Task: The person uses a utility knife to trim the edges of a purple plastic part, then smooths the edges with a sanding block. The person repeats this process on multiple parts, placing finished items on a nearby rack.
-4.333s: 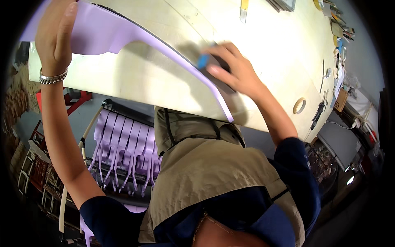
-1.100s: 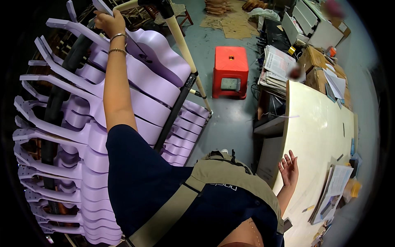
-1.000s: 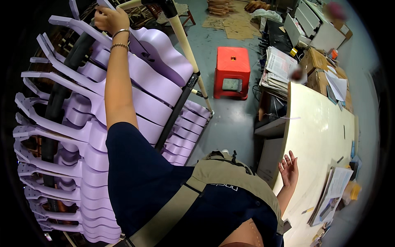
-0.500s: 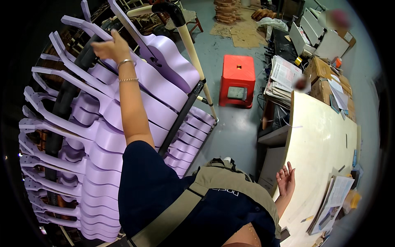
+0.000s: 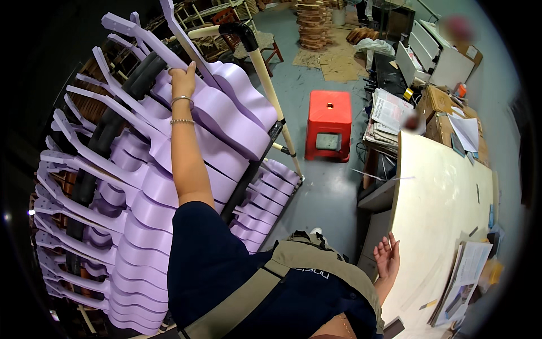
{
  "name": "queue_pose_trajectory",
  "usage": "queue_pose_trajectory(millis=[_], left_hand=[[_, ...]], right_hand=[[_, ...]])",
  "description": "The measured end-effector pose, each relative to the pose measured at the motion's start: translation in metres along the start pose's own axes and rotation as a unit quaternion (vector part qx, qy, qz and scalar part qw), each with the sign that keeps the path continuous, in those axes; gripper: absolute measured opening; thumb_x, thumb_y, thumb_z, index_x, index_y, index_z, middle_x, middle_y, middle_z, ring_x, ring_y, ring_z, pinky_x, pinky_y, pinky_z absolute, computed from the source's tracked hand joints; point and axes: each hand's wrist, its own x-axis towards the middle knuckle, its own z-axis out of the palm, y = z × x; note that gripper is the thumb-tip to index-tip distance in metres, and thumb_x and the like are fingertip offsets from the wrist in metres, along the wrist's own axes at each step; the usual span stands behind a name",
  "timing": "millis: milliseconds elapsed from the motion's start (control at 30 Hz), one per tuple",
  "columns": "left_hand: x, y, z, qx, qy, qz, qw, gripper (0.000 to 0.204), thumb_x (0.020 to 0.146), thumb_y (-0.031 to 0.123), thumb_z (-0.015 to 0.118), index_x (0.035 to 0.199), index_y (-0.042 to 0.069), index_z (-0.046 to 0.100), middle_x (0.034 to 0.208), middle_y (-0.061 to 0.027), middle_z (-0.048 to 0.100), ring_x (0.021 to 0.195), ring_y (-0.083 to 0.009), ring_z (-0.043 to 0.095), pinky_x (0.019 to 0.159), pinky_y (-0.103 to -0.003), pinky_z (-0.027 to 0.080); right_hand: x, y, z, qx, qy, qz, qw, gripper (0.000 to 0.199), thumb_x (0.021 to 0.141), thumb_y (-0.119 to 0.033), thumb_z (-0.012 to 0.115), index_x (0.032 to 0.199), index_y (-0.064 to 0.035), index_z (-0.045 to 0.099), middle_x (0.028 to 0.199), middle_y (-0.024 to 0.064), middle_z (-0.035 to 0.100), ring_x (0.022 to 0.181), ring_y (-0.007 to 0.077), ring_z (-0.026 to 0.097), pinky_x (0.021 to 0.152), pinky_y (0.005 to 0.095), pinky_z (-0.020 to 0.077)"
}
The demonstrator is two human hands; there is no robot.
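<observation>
My left hand (image 5: 182, 79) reaches up and to the left, closed around the thin neck of a pale purple guitar (image 5: 237, 107) that lies on top of a rack row. That rack (image 5: 265, 73), a cart with a cream pole and black padded bars, holds several more purple guitars (image 5: 141, 214) stacked side by side. Two bracelets sit on my left wrist. My right hand (image 5: 387, 257) hangs open, palm up, at the near edge of a cream worktable (image 5: 446, 209), holding nothing.
A red plastic stool (image 5: 328, 124) stands on the grey floor beyond the rack. Stacked papers (image 5: 389, 116) and cardboard boxes (image 5: 437, 107) crowd the table's far end. Booklets (image 5: 466, 277) lie on the table at the right. Wooden parts are piled at the back.
I have turned from the worktable, where my hands worked on a purple guitar, to the rack. In the last second my left hand moved down and right along the guitar's neck.
</observation>
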Motion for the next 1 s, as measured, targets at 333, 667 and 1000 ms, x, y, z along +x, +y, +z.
queue_pose_trajectory(millis=[333, 667, 1000], left_hand=[[-0.186, 0.174, -0.054, -0.446, -0.193, 0.035, 0.873, 0.056, 0.092, 0.032, 0.052, 0.124, -0.009, 0.030, 0.097, -0.0219, 0.061, 0.088, -0.0299, 0.064, 0.074, -0.040, 0.050], [-0.433, 0.259, 0.018, -0.753, -0.376, -0.174, 0.511, 0.031, 0.089, 0.035, 0.057, 0.104, 0.009, 0.051, 0.082, -0.0073, 0.052, 0.085, -0.0233, 0.053, 0.101, -0.047, 0.036], [-0.503, 0.311, 0.041, -0.726, -0.536, -0.184, 0.389, 0.033, 0.088, 0.038, 0.058, 0.103, 0.009, 0.053, 0.080, -0.0047, 0.052, 0.082, -0.0199, 0.051, 0.109, -0.048, 0.023]], right_hand=[[-0.061, 0.005, -0.019, -0.077, 0.048, -0.002, 0.996, 0.043, 0.095, -0.033, 0.045, 0.126, -0.0028, 0.047, 0.099, 0.0069, 0.060, 0.086, 0.0165, 0.059, 0.077, 0.0302, 0.0499], [-0.115, -0.006, -0.049, -0.018, 0.138, -0.136, 0.981, 0.084, 0.088, -0.067, 0.025, 0.142, -0.0025, 0.018, 0.141, 0.0161, 0.033, 0.129, 0.0275, 0.035, 0.107, 0.0387, 0.0257], [-0.150, -0.002, -0.095, 0.144, 0.280, -0.314, 0.896, 0.073, 0.093, -0.059, 0.021, 0.137, -0.0018, 0.031, 0.136, 0.0110, 0.041, 0.123, 0.0237, 0.041, 0.102, 0.0356, 0.0341]])
